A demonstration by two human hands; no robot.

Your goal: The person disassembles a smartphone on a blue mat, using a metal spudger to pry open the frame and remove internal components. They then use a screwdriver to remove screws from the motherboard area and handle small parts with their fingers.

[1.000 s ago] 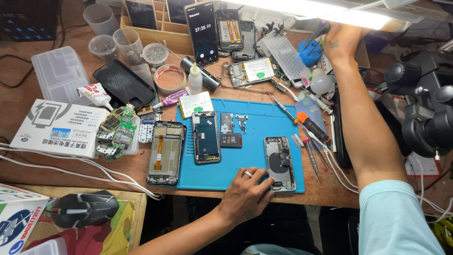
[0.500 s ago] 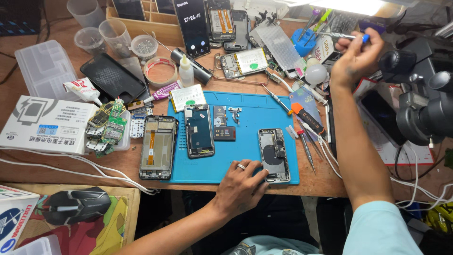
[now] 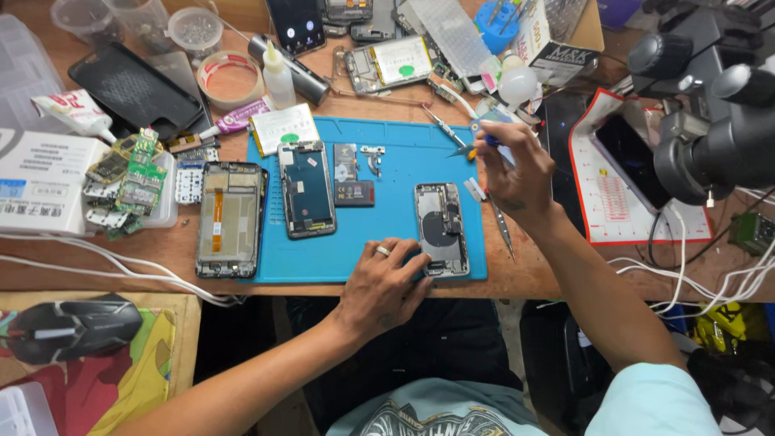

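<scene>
My left hand point(image 3: 384, 278), a ring on one finger, rests on the blue work mat point(image 3: 379, 234) and touches the near end of an opened phone housing point(image 3: 441, 228). My right hand point(image 3: 517, 173) hovers above the mat's right edge, fingers pinched on a small blue-handled screwdriver point(image 3: 475, 139) whose tip points left. A detached phone screen point(image 3: 307, 189) lies on the mat further left, with small parts point(image 3: 353, 179) beside it.
Another phone frame point(image 3: 229, 218) lies left of the mat by a pile of circuit boards point(image 3: 129, 173). Tape roll point(image 3: 229, 78), glue bottle point(image 3: 279, 77), cups and phones crowd the far side. A microscope point(image 3: 710, 121) stands at right; a mouse point(image 3: 74, 327) sits lower left.
My right hand came down from the far tool holder to just above the mat, now carrying the blue screwdriver. My left hand stayed at the phone housing.
</scene>
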